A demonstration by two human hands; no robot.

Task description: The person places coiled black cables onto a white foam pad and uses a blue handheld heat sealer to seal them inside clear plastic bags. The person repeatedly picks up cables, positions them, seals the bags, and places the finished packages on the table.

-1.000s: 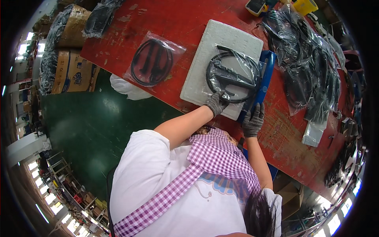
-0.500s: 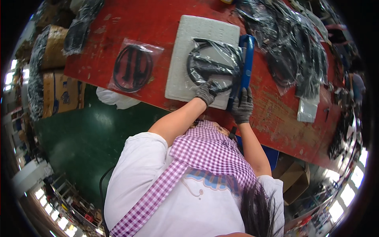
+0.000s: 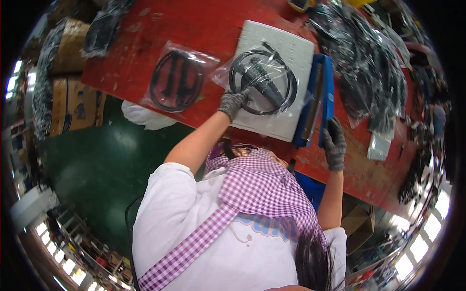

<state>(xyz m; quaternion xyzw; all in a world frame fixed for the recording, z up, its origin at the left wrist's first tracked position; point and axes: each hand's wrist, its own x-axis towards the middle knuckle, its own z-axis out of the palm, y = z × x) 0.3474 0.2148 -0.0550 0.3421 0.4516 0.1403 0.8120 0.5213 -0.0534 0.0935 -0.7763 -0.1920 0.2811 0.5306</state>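
We use the white pad (image 3: 291, 53) on the red workbench (image 3: 160, 29) as landmark. Our gloved left hand (image 3: 233, 103) pinches, fingers closed, the near left edge of the clear bag of coiled black cable (image 3: 262, 80) lying on the pad. Our gloved right hand (image 3: 335, 145) grips, fingers wrapped, the blue heat sealer (image 3: 318, 99) just right of the pad. 1 further bagged cable (image 3: 177, 80) lies left of the pad.

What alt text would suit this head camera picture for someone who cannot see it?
A person's gloved left hand holds a clear bag of coiled black cable on a white pad, while the gloved right hand grips a blue heat sealer on a red table.
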